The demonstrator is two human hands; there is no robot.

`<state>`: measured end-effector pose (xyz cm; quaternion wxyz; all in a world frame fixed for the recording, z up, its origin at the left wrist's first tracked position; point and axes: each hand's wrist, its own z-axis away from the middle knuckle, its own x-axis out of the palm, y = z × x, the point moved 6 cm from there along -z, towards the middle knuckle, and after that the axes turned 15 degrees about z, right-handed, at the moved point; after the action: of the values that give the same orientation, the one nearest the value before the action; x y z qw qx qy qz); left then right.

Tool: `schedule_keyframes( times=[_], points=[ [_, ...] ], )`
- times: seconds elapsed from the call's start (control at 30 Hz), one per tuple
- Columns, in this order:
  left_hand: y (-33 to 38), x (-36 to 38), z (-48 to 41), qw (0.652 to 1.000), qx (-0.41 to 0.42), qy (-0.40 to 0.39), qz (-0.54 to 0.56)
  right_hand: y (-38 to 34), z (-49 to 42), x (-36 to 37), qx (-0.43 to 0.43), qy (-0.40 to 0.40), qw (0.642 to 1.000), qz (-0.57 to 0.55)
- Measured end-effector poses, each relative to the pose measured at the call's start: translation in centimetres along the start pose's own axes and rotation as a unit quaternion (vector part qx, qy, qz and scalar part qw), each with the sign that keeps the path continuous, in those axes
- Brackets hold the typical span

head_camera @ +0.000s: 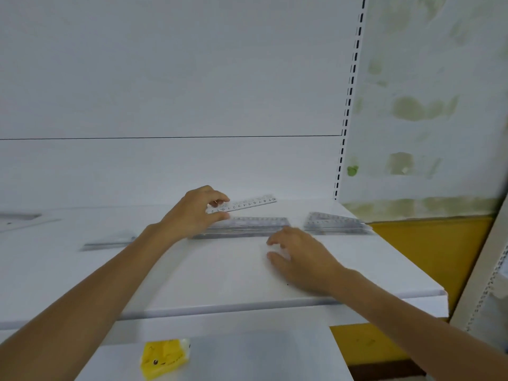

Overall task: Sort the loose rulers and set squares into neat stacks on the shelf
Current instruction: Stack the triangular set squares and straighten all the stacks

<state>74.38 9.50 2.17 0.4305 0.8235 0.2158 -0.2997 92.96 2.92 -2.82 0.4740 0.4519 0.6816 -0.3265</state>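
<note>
Left hand (192, 213) is pinching one end of a clear plastic ruler (243, 204) with printed numbers. Right hand (301, 261) lies loose on the flat white shelf (220, 284), fingers relaxed and gripping nothing as far as I can see. Long stack of see-through rulers (247, 226) sits mid-shelf, just near of the held one. A stack of triangular set squares (336, 224) is by the right edge, and one loose clear piece (110, 242) lies off left. A crinkly yellow packet (162, 358) is down below.
</note>
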Motion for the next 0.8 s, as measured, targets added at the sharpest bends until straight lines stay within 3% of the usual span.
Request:
schedule_keyframes(
  times=[0.1, 0.53, 0.8],
  points=[
    [-0.2, 0.4, -1.2, 1.0, -0.003, -0.019, 0.007, -1.5, 0.3, 0.9, -0.014, -0.008, 0.999, 0.046],
    [-1.8, 3.8, -2.6, 0.991, -0.03, -0.131, 0.007, -1.8, 0.5, 0.6, -0.009, 0.001, 0.999, 0.04],
    [-2.6, 4.0, -2.6, 0.99, -0.045, -0.135, 0.02, -1.5, 0.4, 0.6, -0.01, -0.002, 1.0, 0.02]
  ],
)
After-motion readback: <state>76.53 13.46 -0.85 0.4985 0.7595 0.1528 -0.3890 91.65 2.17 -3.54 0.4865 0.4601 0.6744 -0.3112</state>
